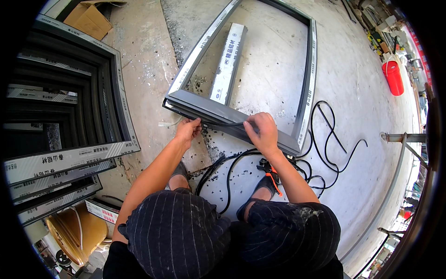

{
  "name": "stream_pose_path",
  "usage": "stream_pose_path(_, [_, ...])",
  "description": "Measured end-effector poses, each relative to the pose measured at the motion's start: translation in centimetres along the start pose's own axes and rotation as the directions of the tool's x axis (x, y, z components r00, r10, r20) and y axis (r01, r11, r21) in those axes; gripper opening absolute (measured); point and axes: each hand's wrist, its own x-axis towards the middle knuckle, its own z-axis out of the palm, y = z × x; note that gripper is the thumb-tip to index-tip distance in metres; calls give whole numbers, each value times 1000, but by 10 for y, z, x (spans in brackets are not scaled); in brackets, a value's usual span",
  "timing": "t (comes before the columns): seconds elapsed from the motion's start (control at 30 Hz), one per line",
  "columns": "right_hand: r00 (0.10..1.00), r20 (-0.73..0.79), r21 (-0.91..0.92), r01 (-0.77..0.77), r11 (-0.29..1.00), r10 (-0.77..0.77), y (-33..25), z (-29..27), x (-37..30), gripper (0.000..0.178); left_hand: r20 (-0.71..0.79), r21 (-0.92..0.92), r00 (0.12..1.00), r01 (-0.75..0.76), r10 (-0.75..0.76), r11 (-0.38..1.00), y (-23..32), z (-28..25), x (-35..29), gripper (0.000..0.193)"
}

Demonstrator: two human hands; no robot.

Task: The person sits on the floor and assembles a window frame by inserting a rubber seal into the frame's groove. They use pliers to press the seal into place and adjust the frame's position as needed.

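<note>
A dark grey window frame with white-film sides lies before me, its near rail closest to my knees. Along that rail's near face runs a black rubber sealing strip. My left hand is closed at the rail's left end, fingertips pinched on the strip. Farther right, my right hand grips the same strip between thumb and fingers, against the rail. The strip's loose length trails in loops on the floor. Orange-handled pliers rest by my right foot.
A white-filmed bar lies within the frame's opening. Stacked window frames stand at left, above a yellowish spool. A cardboard box sits far left, a red bucket far right. Black scraps litter the floor.
</note>
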Motion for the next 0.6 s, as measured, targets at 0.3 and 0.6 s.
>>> stream_pose_path(0.3, [999, -12, -16, 36, 999, -36, 1, -2, -6, 11, 32, -50, 999, 14, -13, 999, -7, -8, 6, 18])
stream_pose_path(0.6, [999, -17, -18, 29, 999, -30, -1, -1, -6, 10, 89, -97, 994, 65, -56, 993, -7, -17, 4, 15])
